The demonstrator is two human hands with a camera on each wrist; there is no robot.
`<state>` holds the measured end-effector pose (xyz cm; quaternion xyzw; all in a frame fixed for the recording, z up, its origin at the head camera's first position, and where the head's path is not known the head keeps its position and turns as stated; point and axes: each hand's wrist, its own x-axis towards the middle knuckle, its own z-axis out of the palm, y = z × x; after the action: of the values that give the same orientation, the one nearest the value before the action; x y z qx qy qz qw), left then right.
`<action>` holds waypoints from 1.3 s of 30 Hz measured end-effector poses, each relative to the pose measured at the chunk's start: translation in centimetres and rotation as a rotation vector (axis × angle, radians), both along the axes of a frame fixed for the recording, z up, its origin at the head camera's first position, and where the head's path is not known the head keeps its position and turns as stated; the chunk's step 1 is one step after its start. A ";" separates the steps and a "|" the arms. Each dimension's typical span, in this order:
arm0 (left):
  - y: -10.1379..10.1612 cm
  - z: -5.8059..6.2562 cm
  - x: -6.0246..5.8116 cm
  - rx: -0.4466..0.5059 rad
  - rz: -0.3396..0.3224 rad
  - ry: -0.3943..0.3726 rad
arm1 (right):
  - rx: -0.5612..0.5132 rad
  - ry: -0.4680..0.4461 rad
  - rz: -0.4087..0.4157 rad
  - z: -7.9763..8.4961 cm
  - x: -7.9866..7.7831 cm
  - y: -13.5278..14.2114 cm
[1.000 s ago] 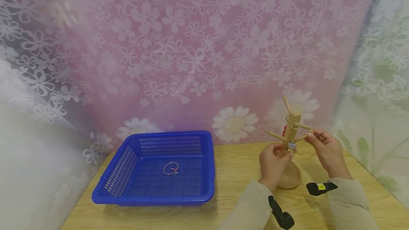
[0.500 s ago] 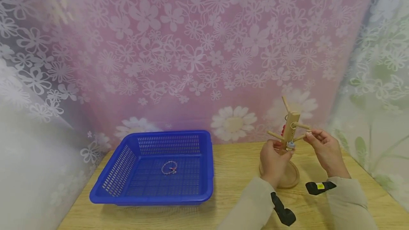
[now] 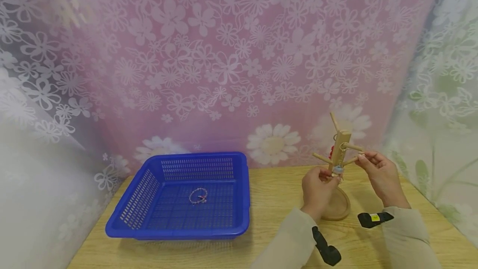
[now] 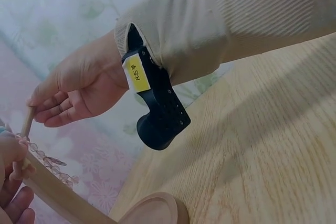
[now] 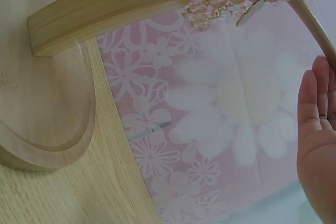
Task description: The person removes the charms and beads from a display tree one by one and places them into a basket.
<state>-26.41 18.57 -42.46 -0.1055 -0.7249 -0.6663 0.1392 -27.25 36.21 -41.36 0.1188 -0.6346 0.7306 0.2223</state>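
Note:
A wooden peg stand [image 3: 341, 146] with a round base [image 3: 337, 209] stands at the table's right. On its upper right peg hangs a keychain [image 3: 337, 170] with a small blue-topped figure. My left hand [image 3: 315, 190] pinches that figure low in front of the post. My right hand [image 3: 382, 177] pinches the end of a peg [image 4: 28, 121] between thumb and fingers. A bracelet of clear pink beads [image 5: 226, 2] hangs on this peg, against the post. In the left wrist view, the left fingers [image 4: 13, 156] show only partly at the edge.
A blue plastic basket [image 3: 179, 233] stands on the wooden table [image 3: 276, 219] to the left, with a beaded bracelet [image 3: 198, 196] lying in it. Something red [image 3: 331, 152] hangs behind the post. A flowered curtain [image 3: 224, 74] encloses the back and sides.
My left hand has shifted slightly, and the figure in its fingers has turned and tilted a little. My right hand keeps its place at the peg's end.

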 end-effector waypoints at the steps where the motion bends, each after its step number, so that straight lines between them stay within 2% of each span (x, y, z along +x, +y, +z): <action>1: -0.1 0.0 0.0 0.003 -0.009 0.006 | -0.004 0.003 0.003 0.0 0.0 0.0; 8: -0.7 -0.1 0.6 0.042 -0.074 0.060 | -0.014 -0.009 0.003 0.1 0.1 -0.1; 14: -1.3 0.1 1.1 0.083 -0.106 0.063 | -0.008 -0.019 -0.017 0.0 0.0 -0.1; 19: -1.7 0.5 1.5 0.107 -0.118 0.040 | -0.032 -0.008 0.000 -0.1 0.0 0.0; 24: -2.1 1.1 1.8 0.168 -0.139 0.028 | -0.035 -0.001 0.006 -0.3 -0.1 -0.1; 31: -2.5 2.1 2.2 0.223 -0.164 0.047 | -0.096 0.023 0.053 -0.3 0.0 -0.2; 39: -2.8 3.3 2.6 0.224 -0.184 0.086 | -0.075 0.023 0.034 -0.2 0.0 -0.3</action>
<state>-23.81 15.78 -39.12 -0.1837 -0.6269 -0.7477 0.1192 -27.20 35.90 -41.54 0.1295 -0.6019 0.7562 0.2214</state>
